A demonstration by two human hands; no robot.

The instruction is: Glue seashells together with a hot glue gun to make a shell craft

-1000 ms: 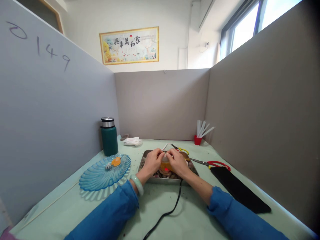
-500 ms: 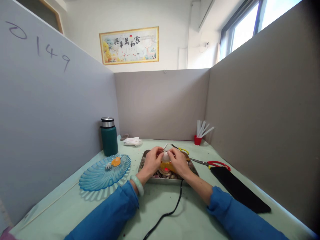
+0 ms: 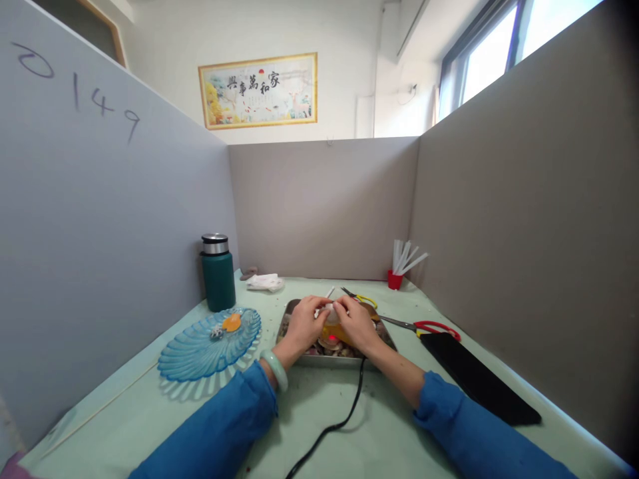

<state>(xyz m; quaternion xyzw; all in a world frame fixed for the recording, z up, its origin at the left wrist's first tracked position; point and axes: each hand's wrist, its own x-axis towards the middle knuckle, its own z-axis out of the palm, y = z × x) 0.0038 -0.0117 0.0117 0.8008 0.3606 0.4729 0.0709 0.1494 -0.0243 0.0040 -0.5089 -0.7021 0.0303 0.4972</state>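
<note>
Over a metal tray (image 3: 327,362) of shells, my left hand (image 3: 307,324) and my right hand (image 3: 355,324) meet with fingertips closed together. Between them shows a pale white rounded piece (image 3: 332,314), perhaps a shell; its exact kind is hard to make out. Both hands seem to pinch it, though the fingers partly cover it. Just beneath lies a yellow glue gun (image 3: 335,330) with a red light glowing, mostly hidden by my hands. Its black cord (image 3: 344,420) runs toward me over the tray's front edge. A white stick (image 3: 330,291) pokes up behind my fingers.
On the left are a blue scalloped plate (image 3: 190,352) holding an orange piece and a green bottle (image 3: 218,279). Red-handled scissors (image 3: 434,327), a black strip (image 3: 479,379) and yellow-handled pliers (image 3: 367,299) lie right. A red cup (image 3: 395,280) holds white sticks. Grey panels enclose three sides.
My left fingers have shifted slightly and drawn in against my right fingertips; a thin dark line between the hands no longer shows. Everything else stays in place.
</note>
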